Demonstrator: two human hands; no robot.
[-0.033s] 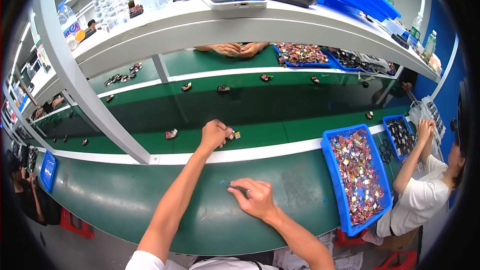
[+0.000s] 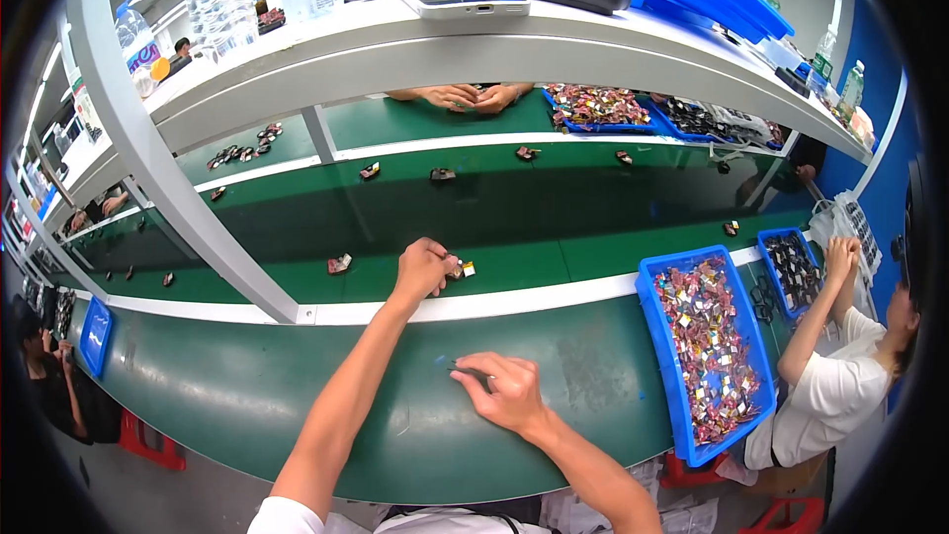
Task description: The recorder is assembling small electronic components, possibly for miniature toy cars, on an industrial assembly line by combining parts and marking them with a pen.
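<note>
Left arm: rises from the lower edge, left of centre, and stretches forward over the tabletop (image 2: 237, 376) and the white rail (image 2: 514, 306), the elbow fairly straight.
Left hand: the left hand (image 2: 425, 268) is at the near side of the green belt (image 2: 593, 260), back of the hand upward, wrist bent, fingers curled down and toward the right; the fingertips are partly hidden, so whether they pinch or merely touch cannot be told.
Small wired bundle: this bundle (image 2: 467, 268), with a pale and yellow patch, lies on the belt right at the left hand's fingertips, on their right side, beyond the rail and farther forward than the right hand.
Right arm: comes in from the lower right and slants up and leftward across the tabletop's near edge.
Right hand: the right hand (image 2: 502, 391) is above the tabletop, on the near side of the rail, fingers bent, thumb and forefinger brought close together and pointing left.
Slim dark item: pinched in the right hand, this item (image 2: 481, 374) shows only partly between the fingers; its kind is unclear.
</note>
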